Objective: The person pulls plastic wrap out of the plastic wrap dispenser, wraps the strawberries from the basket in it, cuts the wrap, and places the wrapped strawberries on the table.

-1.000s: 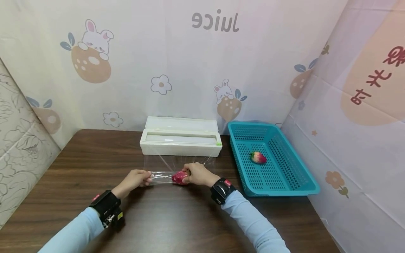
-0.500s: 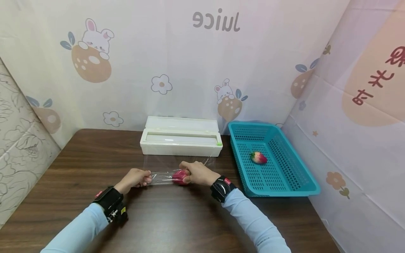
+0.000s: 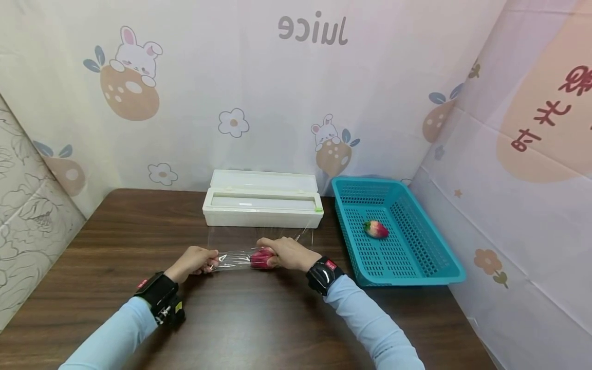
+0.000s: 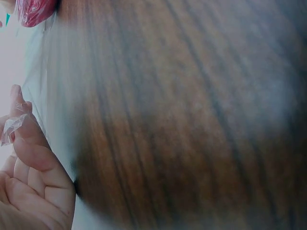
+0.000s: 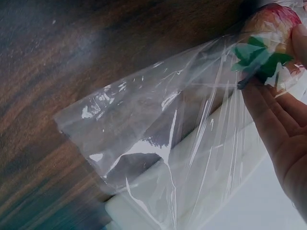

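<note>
In the head view, a strawberry (image 3: 260, 258) with its red end pointing left lies wrapped in clear cling film (image 3: 235, 260) over the table's middle. My right hand (image 3: 293, 255) grips the strawberry at its leafy end. The green leaves (image 5: 268, 58) show through the film in the right wrist view. To the left, my left hand (image 3: 194, 260) pinches the gathered end of the film, a crumpled bit of which (image 4: 14, 127) sticks out between the fingers. The film is stretched between both hands, and loose film (image 5: 139, 124) spreads from the strawberry toward the white box.
Behind the hands stands a white cling film box (image 3: 263, 218) with its lid raised. A turquoise basket (image 3: 411, 281) at the right holds another strawberry (image 3: 376, 229). Printed curtains surround the dark wooden table (image 3: 245, 329).
The strawberry has turned slightly in the film, and my right fingers have shifted a little over it. The left hand keeps its pinch with hardly any movement.
</note>
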`<state>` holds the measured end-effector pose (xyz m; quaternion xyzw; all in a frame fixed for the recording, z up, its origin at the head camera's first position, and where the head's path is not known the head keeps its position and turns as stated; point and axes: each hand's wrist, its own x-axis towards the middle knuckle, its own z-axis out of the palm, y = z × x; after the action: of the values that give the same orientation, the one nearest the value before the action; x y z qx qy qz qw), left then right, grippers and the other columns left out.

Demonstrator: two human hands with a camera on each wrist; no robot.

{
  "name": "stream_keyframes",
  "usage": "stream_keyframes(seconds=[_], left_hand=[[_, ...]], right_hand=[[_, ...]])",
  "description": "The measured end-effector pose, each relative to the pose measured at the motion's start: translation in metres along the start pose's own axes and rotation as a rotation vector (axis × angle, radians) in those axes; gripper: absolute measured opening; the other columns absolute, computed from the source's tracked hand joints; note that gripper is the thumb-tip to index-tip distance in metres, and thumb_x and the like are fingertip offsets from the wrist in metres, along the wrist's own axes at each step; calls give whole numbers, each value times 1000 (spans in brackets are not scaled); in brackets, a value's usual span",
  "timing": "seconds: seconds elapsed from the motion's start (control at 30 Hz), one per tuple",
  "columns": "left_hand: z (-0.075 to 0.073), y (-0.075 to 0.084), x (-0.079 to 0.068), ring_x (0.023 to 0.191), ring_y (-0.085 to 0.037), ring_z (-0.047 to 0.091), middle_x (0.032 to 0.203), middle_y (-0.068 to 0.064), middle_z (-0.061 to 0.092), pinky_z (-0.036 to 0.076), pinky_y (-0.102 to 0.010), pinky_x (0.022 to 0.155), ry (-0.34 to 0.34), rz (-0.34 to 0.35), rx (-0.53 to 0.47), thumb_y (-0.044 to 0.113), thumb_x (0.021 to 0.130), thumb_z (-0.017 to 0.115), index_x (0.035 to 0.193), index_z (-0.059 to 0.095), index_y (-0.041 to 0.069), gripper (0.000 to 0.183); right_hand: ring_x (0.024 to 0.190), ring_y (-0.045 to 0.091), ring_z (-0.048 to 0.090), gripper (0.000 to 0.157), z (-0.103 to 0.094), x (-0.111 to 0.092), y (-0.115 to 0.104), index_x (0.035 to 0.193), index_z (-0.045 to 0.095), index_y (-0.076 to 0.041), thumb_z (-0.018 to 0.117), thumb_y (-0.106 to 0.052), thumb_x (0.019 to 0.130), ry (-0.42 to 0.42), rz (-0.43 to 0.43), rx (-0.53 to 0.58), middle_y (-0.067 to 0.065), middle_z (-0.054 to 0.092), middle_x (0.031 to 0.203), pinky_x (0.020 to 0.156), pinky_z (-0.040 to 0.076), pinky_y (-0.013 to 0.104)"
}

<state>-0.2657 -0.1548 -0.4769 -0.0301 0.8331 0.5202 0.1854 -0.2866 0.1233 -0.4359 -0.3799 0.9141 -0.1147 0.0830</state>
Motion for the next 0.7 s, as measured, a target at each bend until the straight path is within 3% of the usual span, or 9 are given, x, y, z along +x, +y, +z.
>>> stream_keyframes(seconds=[0.23, 0.47, 0.7], left_hand=[[-1, -1, 0, 53, -5, 53, 62, 8, 60, 40, -23, 52, 2, -11, -33, 25, 94, 46, 83, 66, 3, 32], [-4, 0, 0, 55, -5, 53, 62, 8, 60, 41, -24, 55, 3, -22, -27, 28, 94, 47, 82, 66, 5, 32], [-11, -5, -3, 60, -7, 56, 67, 5, 62, 45, -26, 59, 13, -7, -3, 28, 94, 47, 89, 66, 0, 34]], right_hand=[[79, 9, 53, 37, 3, 1, 2, 120, 51, -22, 62, -32, 85, 28, -49, -23, -4, 59, 88, 71, 45, 25], [85, 9, 56, 37, 3, 2, 2, 116, 58, -18, 64, -33, 84, 20, 2, 2, -2, 64, 97, 77, 46, 26], [69, 6, 51, 38, 2, 5, 0, 116, 62, -14, 66, -31, 82, 2, 39, 38, -6, 61, 84, 62, 42, 19]])
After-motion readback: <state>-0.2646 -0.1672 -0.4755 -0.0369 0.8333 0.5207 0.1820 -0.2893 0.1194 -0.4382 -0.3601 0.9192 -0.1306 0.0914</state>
